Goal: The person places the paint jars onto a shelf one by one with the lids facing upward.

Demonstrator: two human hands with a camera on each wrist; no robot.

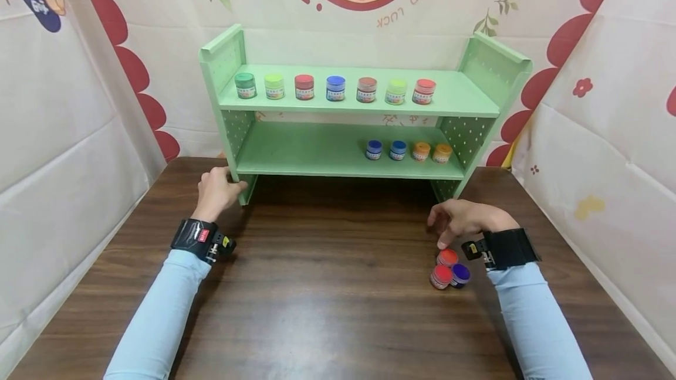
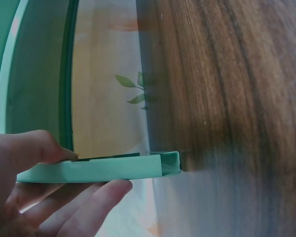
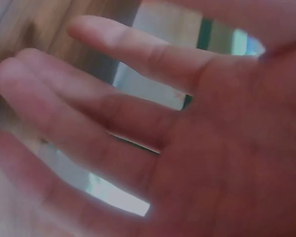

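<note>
A light green two-tier shelf (image 1: 348, 166) stands at the back of the table. My left hand (image 1: 215, 193) grips the foot of its left side panel. In the left wrist view, the thumb lies on one face of the green panel (image 2: 93, 169) and the fingers on the other. My right hand (image 1: 465, 221) hovers near the shelf's right foot with nothing in it; the right wrist view shows its fingers spread and slightly bent. Just below it, an orange-red-lidded paint jar (image 1: 448, 257), a red-lidded jar (image 1: 441, 276) and a dark blue-lidded jar (image 1: 460, 275) sit clustered on the table.
Several paint jars, among them a blue one (image 1: 335, 88), line the upper tier. On the lower tier, blue and orange jars (image 1: 421, 151) stand toward the right. Printed cloth (image 1: 607, 104) hangs behind and beside the brown table (image 1: 306, 286).
</note>
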